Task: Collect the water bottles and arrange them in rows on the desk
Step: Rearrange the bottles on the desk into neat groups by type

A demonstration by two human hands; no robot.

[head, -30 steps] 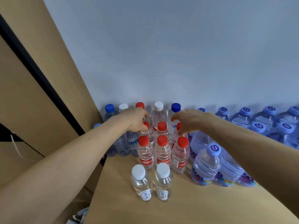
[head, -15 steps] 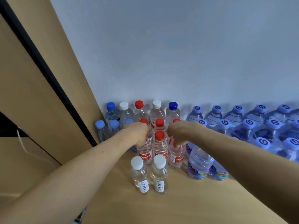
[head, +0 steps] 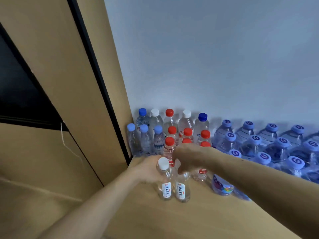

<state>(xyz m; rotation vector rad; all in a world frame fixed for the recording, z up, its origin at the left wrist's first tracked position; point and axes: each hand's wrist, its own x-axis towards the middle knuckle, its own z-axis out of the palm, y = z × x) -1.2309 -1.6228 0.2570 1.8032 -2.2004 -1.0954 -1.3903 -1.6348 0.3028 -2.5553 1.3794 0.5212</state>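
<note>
Two small clear bottles with white labels stand side by side at the front of the wooden desk (head: 151,219). My left hand (head: 146,169) grips the left white-capped bottle (head: 164,185) around its shoulder. My right hand (head: 187,159) curls over the top of the right bottle (head: 181,189) and hides its cap. Directly behind them stand rows of red-capped bottles (head: 170,149), partly hidden by my hands.
Small blue-capped bottles (head: 145,140) stand at the back left against a tan cabinet panel (head: 96,118). Mixed-cap bottles (head: 186,121) line the grey wall. Several large purple-capped bottles (head: 255,144) fill the right side in rows. The desk's left edge drops off near the cabinet.
Both hands have drawn back from the red-capped bottles toward me and now hold the two front white-capped bottles. The camera has moved closer and turned right.
</note>
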